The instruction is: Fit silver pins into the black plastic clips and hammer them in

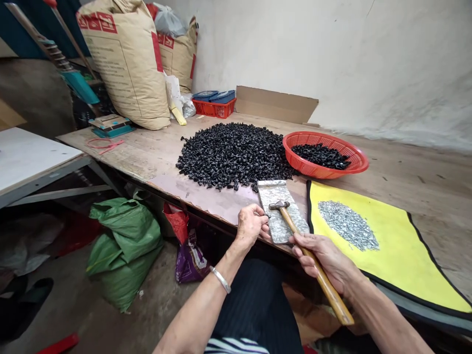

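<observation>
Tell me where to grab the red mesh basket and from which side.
Grip the rim of the red mesh basket at its right end, coming from the right with the hand, thumb inside. That stretch of rim is bare, while the heap of black parts crowds its left side and the black parts inside lie mid-basket.

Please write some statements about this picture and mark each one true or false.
The right hand grips a wooden-handled hammer: true.
The round red plastic basket holds silver pieces: false; it holds small black pieces.
A heap of small silver pieces lies on a yellow black-edged mat: true.
The left hand rests on the yellow mat: false; it is at the edge of a speckled grey plate.
A silver bangle circles the left wrist: true.
</observation>
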Tool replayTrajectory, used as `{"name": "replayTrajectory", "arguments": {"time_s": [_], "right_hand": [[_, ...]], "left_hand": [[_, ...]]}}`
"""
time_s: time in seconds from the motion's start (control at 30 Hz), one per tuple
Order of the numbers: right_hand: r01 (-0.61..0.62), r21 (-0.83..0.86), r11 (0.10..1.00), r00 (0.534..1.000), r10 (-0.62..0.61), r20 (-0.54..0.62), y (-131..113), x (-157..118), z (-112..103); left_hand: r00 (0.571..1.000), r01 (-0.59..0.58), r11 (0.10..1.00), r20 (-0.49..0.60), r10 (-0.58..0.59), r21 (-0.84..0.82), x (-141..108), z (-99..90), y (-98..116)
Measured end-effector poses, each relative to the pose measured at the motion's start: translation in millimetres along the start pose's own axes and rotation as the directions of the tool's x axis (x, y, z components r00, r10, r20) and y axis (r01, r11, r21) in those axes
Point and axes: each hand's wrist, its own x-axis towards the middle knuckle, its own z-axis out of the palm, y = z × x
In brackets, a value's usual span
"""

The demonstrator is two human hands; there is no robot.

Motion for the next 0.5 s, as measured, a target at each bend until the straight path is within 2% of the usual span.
{"name": "replayTrajectory", "arguments": {"time_s": [0.13, 0.23, 0.3, 0.37, 0.5], "right_hand": [[0.061, 0.003, 0.998, 0.996, -0.061, -0.062, 9.4, -10.9, 2.7], [0.217, -0.221, 0.951, 0.956, -0.252, -0.149, 16.6, -21.3, 2.8], [0.289, -0.474, 0.831, 0.888, -0.419, -0.192, 19.5, -25.4, 2.5], [0.285, -0.672, 0.684, 0.817, -0.54, -0.204, 22.3, -26.3, 2.9], [0.192, -0.867, 0.46, 0.733, -0.654, -0.185, 32.0, -24.2, 6.1]], "left_hand": [[1.0, 0.022, 0.999, 0.002, -0.022, 0.032, 4.0, 0.5, -1.4], [1.0, 0.031, 0.999, 0.001, -0.031, 0.045, 4.6, 0.2, -2.0], [1.0, 0.03, 0.998, 0.0, -0.03, 0.049, 4.6, -0.3, -2.5], [1.0, 0.023, 0.999, 0.001, -0.023, 0.05, 4.6, -1.1, -3.2], [1.0, 0.014, 0.999, 0.022, -0.015, 0.051, 4.6, -2.8, -4.0]]}}
